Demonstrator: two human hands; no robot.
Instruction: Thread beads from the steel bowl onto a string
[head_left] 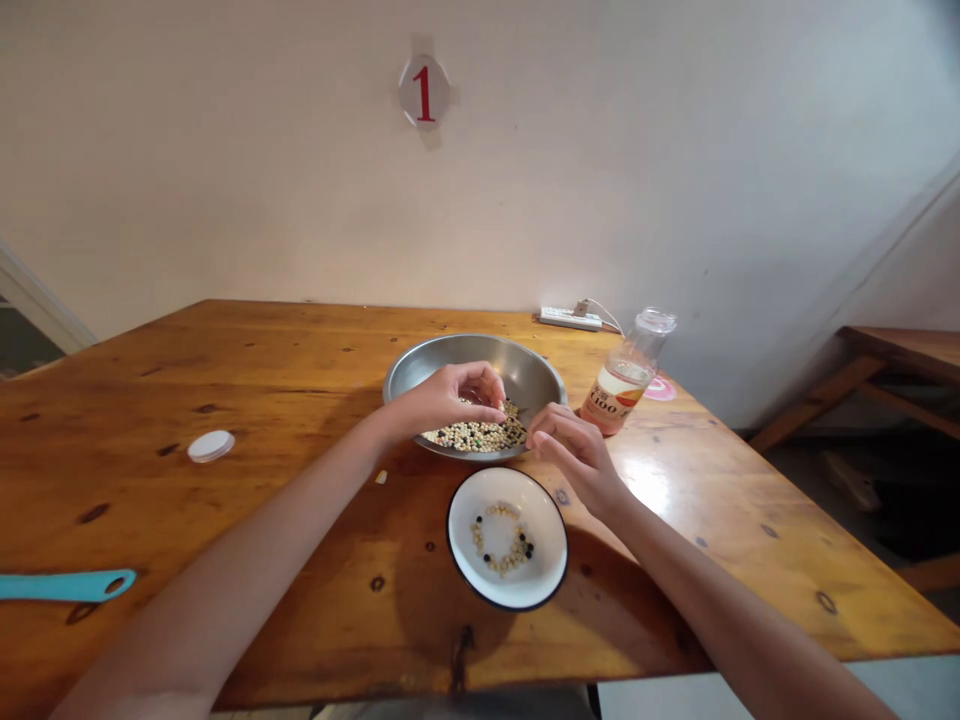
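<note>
Over a wide steel bowl (409, 366) hangs my left hand (469, 393), thumb and fingertips brought together in a pinch. Whatever it holds is too small to make out. Small bead-like pieces (480, 436), mostly pale with some black and a few coloured, lie in the bowl. At the bowl's right rim, my right hand (574, 445) has its fingers curled in towards the thumb; their tips are partly hidden. A white dish (501, 596) with a dark rim stands in front of the bowl, holding a rough ring of pale and black pieces.
Right of the bowl stands an open clear bottle (619, 385) with pinkish contents. A power strip (570, 318) lies by the wall. To the left are a round white lid (211, 446) and a turquoise handle (67, 585). A pink round sticker (661, 388) is behind the bottle.
</note>
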